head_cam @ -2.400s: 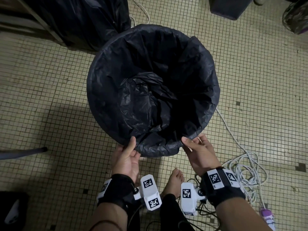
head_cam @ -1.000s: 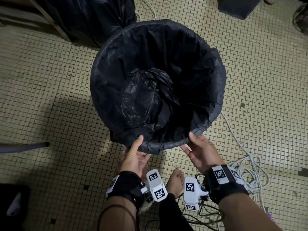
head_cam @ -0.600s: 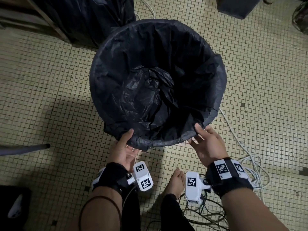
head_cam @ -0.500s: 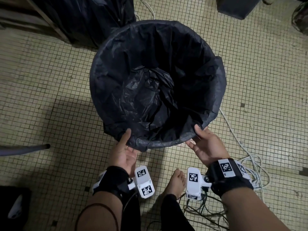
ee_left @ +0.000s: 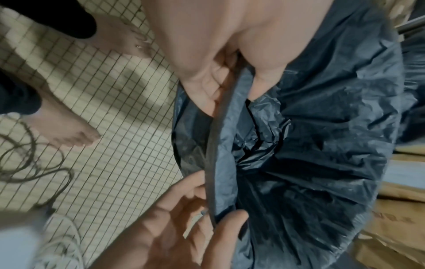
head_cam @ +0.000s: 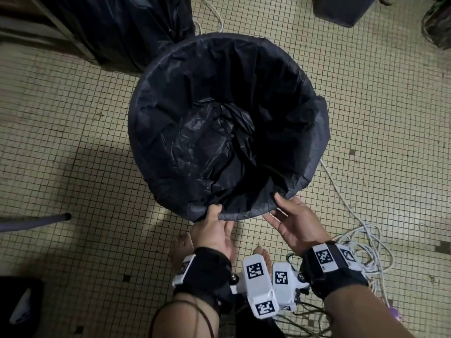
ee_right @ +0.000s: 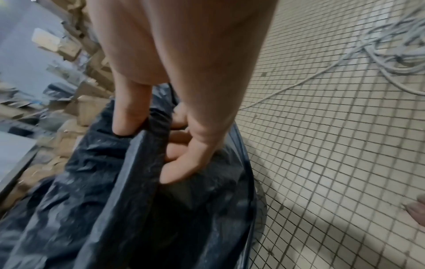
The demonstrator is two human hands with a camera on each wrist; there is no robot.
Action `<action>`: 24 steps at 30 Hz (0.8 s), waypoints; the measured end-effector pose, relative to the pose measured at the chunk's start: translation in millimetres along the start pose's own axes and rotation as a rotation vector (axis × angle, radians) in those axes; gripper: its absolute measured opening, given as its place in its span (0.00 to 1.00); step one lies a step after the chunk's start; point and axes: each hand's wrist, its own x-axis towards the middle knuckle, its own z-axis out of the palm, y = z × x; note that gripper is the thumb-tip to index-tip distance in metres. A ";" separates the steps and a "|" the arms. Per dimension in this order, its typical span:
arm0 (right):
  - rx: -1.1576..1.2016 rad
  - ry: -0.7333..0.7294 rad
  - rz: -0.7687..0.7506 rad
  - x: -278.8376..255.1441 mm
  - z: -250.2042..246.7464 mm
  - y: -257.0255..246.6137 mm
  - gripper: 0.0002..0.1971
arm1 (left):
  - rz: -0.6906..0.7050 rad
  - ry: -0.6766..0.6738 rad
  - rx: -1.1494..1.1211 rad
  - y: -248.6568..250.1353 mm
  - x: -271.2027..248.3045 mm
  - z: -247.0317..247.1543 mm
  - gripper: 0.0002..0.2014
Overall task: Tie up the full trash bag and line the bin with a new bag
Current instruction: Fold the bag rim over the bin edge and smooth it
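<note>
On a floor of small cream tiles, a person stands barefoot over a round bin (head_cam: pixel 314 167) and works a new black bag (head_cam: pixel 195 142) over its near rim. Both hands are closed on the liner's folded-over edge: the left hand (head_cam: pixel 214 230) pinches the film with its thumb inside the rim and its fingers outside, and the right hand (head_cam: pixel 295 225) grips the same edge a little further round, thumb over the top and fingers curled beneath. The bag already drapes over the whole rim, while its bottom sits crumpled in loose folds inside the bin. Such film looks thin, light and limp, with no stiffness of its own, and probably slick enough to slide back off if released slack; it may also tear if dragged hard over the edge. The soundest hold appears to be the doubled hem at the rim, taken at two spots apart, as now, so the edge can be drawn down evenly. A second dark bag (head_cam: pixel 117 28), full and bulky, stands just behind the bin, and a coil of white cable (head_cam: pixel 366 245) lies near the right wrist.
</note>
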 end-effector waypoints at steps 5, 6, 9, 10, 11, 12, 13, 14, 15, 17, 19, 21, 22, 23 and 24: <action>-0.165 0.376 -0.203 2.6 10.3 1.7 0.35 | 0.097 0.146 0.077 7.9 16.2 -1.8 0.15; -0.263 0.472 -0.283 4.9 11.6 0.2 0.38 | 0.099 0.153 0.067 9.7 18.3 -3.0 0.15; -0.545 0.608 -0.448 14.4 14.5 -7.2 0.36 | 0.117 0.150 0.025 15.8 23.6 -8.4 0.16; -0.632 0.647 -0.464 18.4 15.3 -10.3 0.32 | 0.131 0.148 0.017 18.2 26.0 -10.5 0.15; -0.695 0.683 -0.453 21.8 15.9 -13.2 0.28 | 0.144 0.144 0.016 20.9 27.3 -12.5 0.15; -0.728 0.703 -0.418 25.2 15.8 -15.0 0.24 | 0.155 0.133 0.021 23.4 27.9 -14.3 0.14; -0.734 0.699 -0.372 27.8 15.7 -15.7 0.21 | 0.162 0.121 0.034 25.9 28.0 -16.4 0.14; -0.722 0.679 -0.326 29.4 16.2 -15.3 0.17 | 0.166 0.112 0.052 27.8 28.5 -18.6 0.14; -0.695 0.658 -0.291 30.1 17.3 -14.0 0.13 | 0.170 0.106 0.067 29.8 28.6 -20.9 0.13; -0.623 0.642 -0.240 29.4 20.7 -9.3 0.08 | 0.177 0.092 0.094 33.9 28.3 -25.9 0.11; -0.536 0.651 -0.203 27.1 23.3 -3.5 0.08 | 0.178 0.076 0.125 38.9 27.8 -30.7 0.12; -0.430 0.679 -0.160 23.5 24.6 2.2 0.09 | 0.195 0.068 0.151 43.4 28.6 -36.0 0.15; -0.390 0.696 -0.135 21.9 24.5 5.1 0.09 | 0.205 0.063 0.169 45.7 30.0 -37.7 0.14; -0.371 0.708 -0.115 20.4 23.8 8.3 0.09 | 0.216 0.058 0.186 48.2 30.4 -38.4 0.10; -0.367 0.709 -0.098 19.5 22.8 11.1 0.09 | 0.231 0.058 0.198 50.7 31.4 -38.3 0.06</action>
